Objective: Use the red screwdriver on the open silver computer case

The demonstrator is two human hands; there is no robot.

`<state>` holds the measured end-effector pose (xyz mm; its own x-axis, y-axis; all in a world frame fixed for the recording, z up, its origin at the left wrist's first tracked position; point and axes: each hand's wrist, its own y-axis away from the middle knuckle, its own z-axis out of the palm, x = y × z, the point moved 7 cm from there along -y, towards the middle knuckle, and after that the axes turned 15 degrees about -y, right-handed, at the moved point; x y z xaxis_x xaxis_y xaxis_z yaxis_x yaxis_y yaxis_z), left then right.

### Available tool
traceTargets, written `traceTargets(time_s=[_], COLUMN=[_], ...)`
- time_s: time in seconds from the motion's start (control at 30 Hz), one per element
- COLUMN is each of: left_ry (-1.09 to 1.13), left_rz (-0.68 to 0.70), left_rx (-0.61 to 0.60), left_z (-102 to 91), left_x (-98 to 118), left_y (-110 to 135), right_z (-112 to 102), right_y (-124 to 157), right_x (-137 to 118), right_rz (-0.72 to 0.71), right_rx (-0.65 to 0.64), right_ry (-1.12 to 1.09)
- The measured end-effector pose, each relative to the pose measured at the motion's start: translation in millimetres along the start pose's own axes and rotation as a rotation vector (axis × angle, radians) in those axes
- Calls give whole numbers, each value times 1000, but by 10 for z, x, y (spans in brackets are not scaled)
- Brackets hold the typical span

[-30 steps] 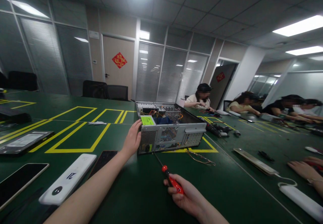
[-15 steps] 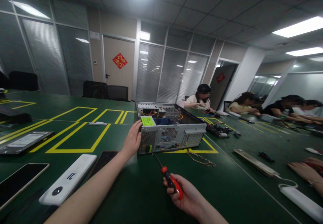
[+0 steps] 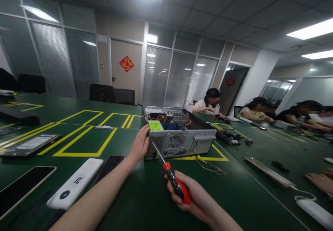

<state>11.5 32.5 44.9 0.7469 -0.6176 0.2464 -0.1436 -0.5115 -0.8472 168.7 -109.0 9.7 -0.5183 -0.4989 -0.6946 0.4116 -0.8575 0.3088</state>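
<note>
The right hand [image 3: 194, 198] has raised the screwdriver [image 3: 171, 175], and its thin steel shaft now points at the perforated rear panel of the open grey metal computer case [image 3: 182, 137] on the green tabletop [image 3: 145, 203]. Its grip is wrapped around the glossy red handle. The left hand [image 3: 139, 145] rests with its grip spread against the boxy case's left corner.

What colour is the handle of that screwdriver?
The screwdriver handle is red and black; the head view shows it best.
</note>
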Motion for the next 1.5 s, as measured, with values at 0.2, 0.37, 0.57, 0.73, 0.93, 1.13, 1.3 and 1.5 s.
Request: traceTargets(time_s=[0.2, 0.37, 0.57, 0.73, 0.93, 1.13, 1.3, 1.5], left_ry=[3, -1, 5, 8, 7, 10, 15, 3], left_rz=[9, 5, 6, 6, 7, 4, 5, 6], left_rx=[-4, -1, -2, -1, -1, 8, 13, 8], left_z=[14, 12, 1, 8, 5, -9, -14, -2], left_x=[-1, -1, 7, -1, 4, 15, 20, 15], left_y=[-6, -7, -6, -5, -5, -5, -5, -4], right_z=[-5, -52, -13, -31, 31, 242, 348, 314], right_y=[-150, -179, -200, -218, -191, -155, -154, -190], right_x=[-38, -22, -19, -5, -14, 55, 158, 235], right_rz=[-29, -30, -24, -47, -30, 154, 218, 238], right_rx=[23, 40, 42, 50, 39, 17, 22, -74], right_ry=[-47, -62, -59, -92, -166, -422, -533, -530])
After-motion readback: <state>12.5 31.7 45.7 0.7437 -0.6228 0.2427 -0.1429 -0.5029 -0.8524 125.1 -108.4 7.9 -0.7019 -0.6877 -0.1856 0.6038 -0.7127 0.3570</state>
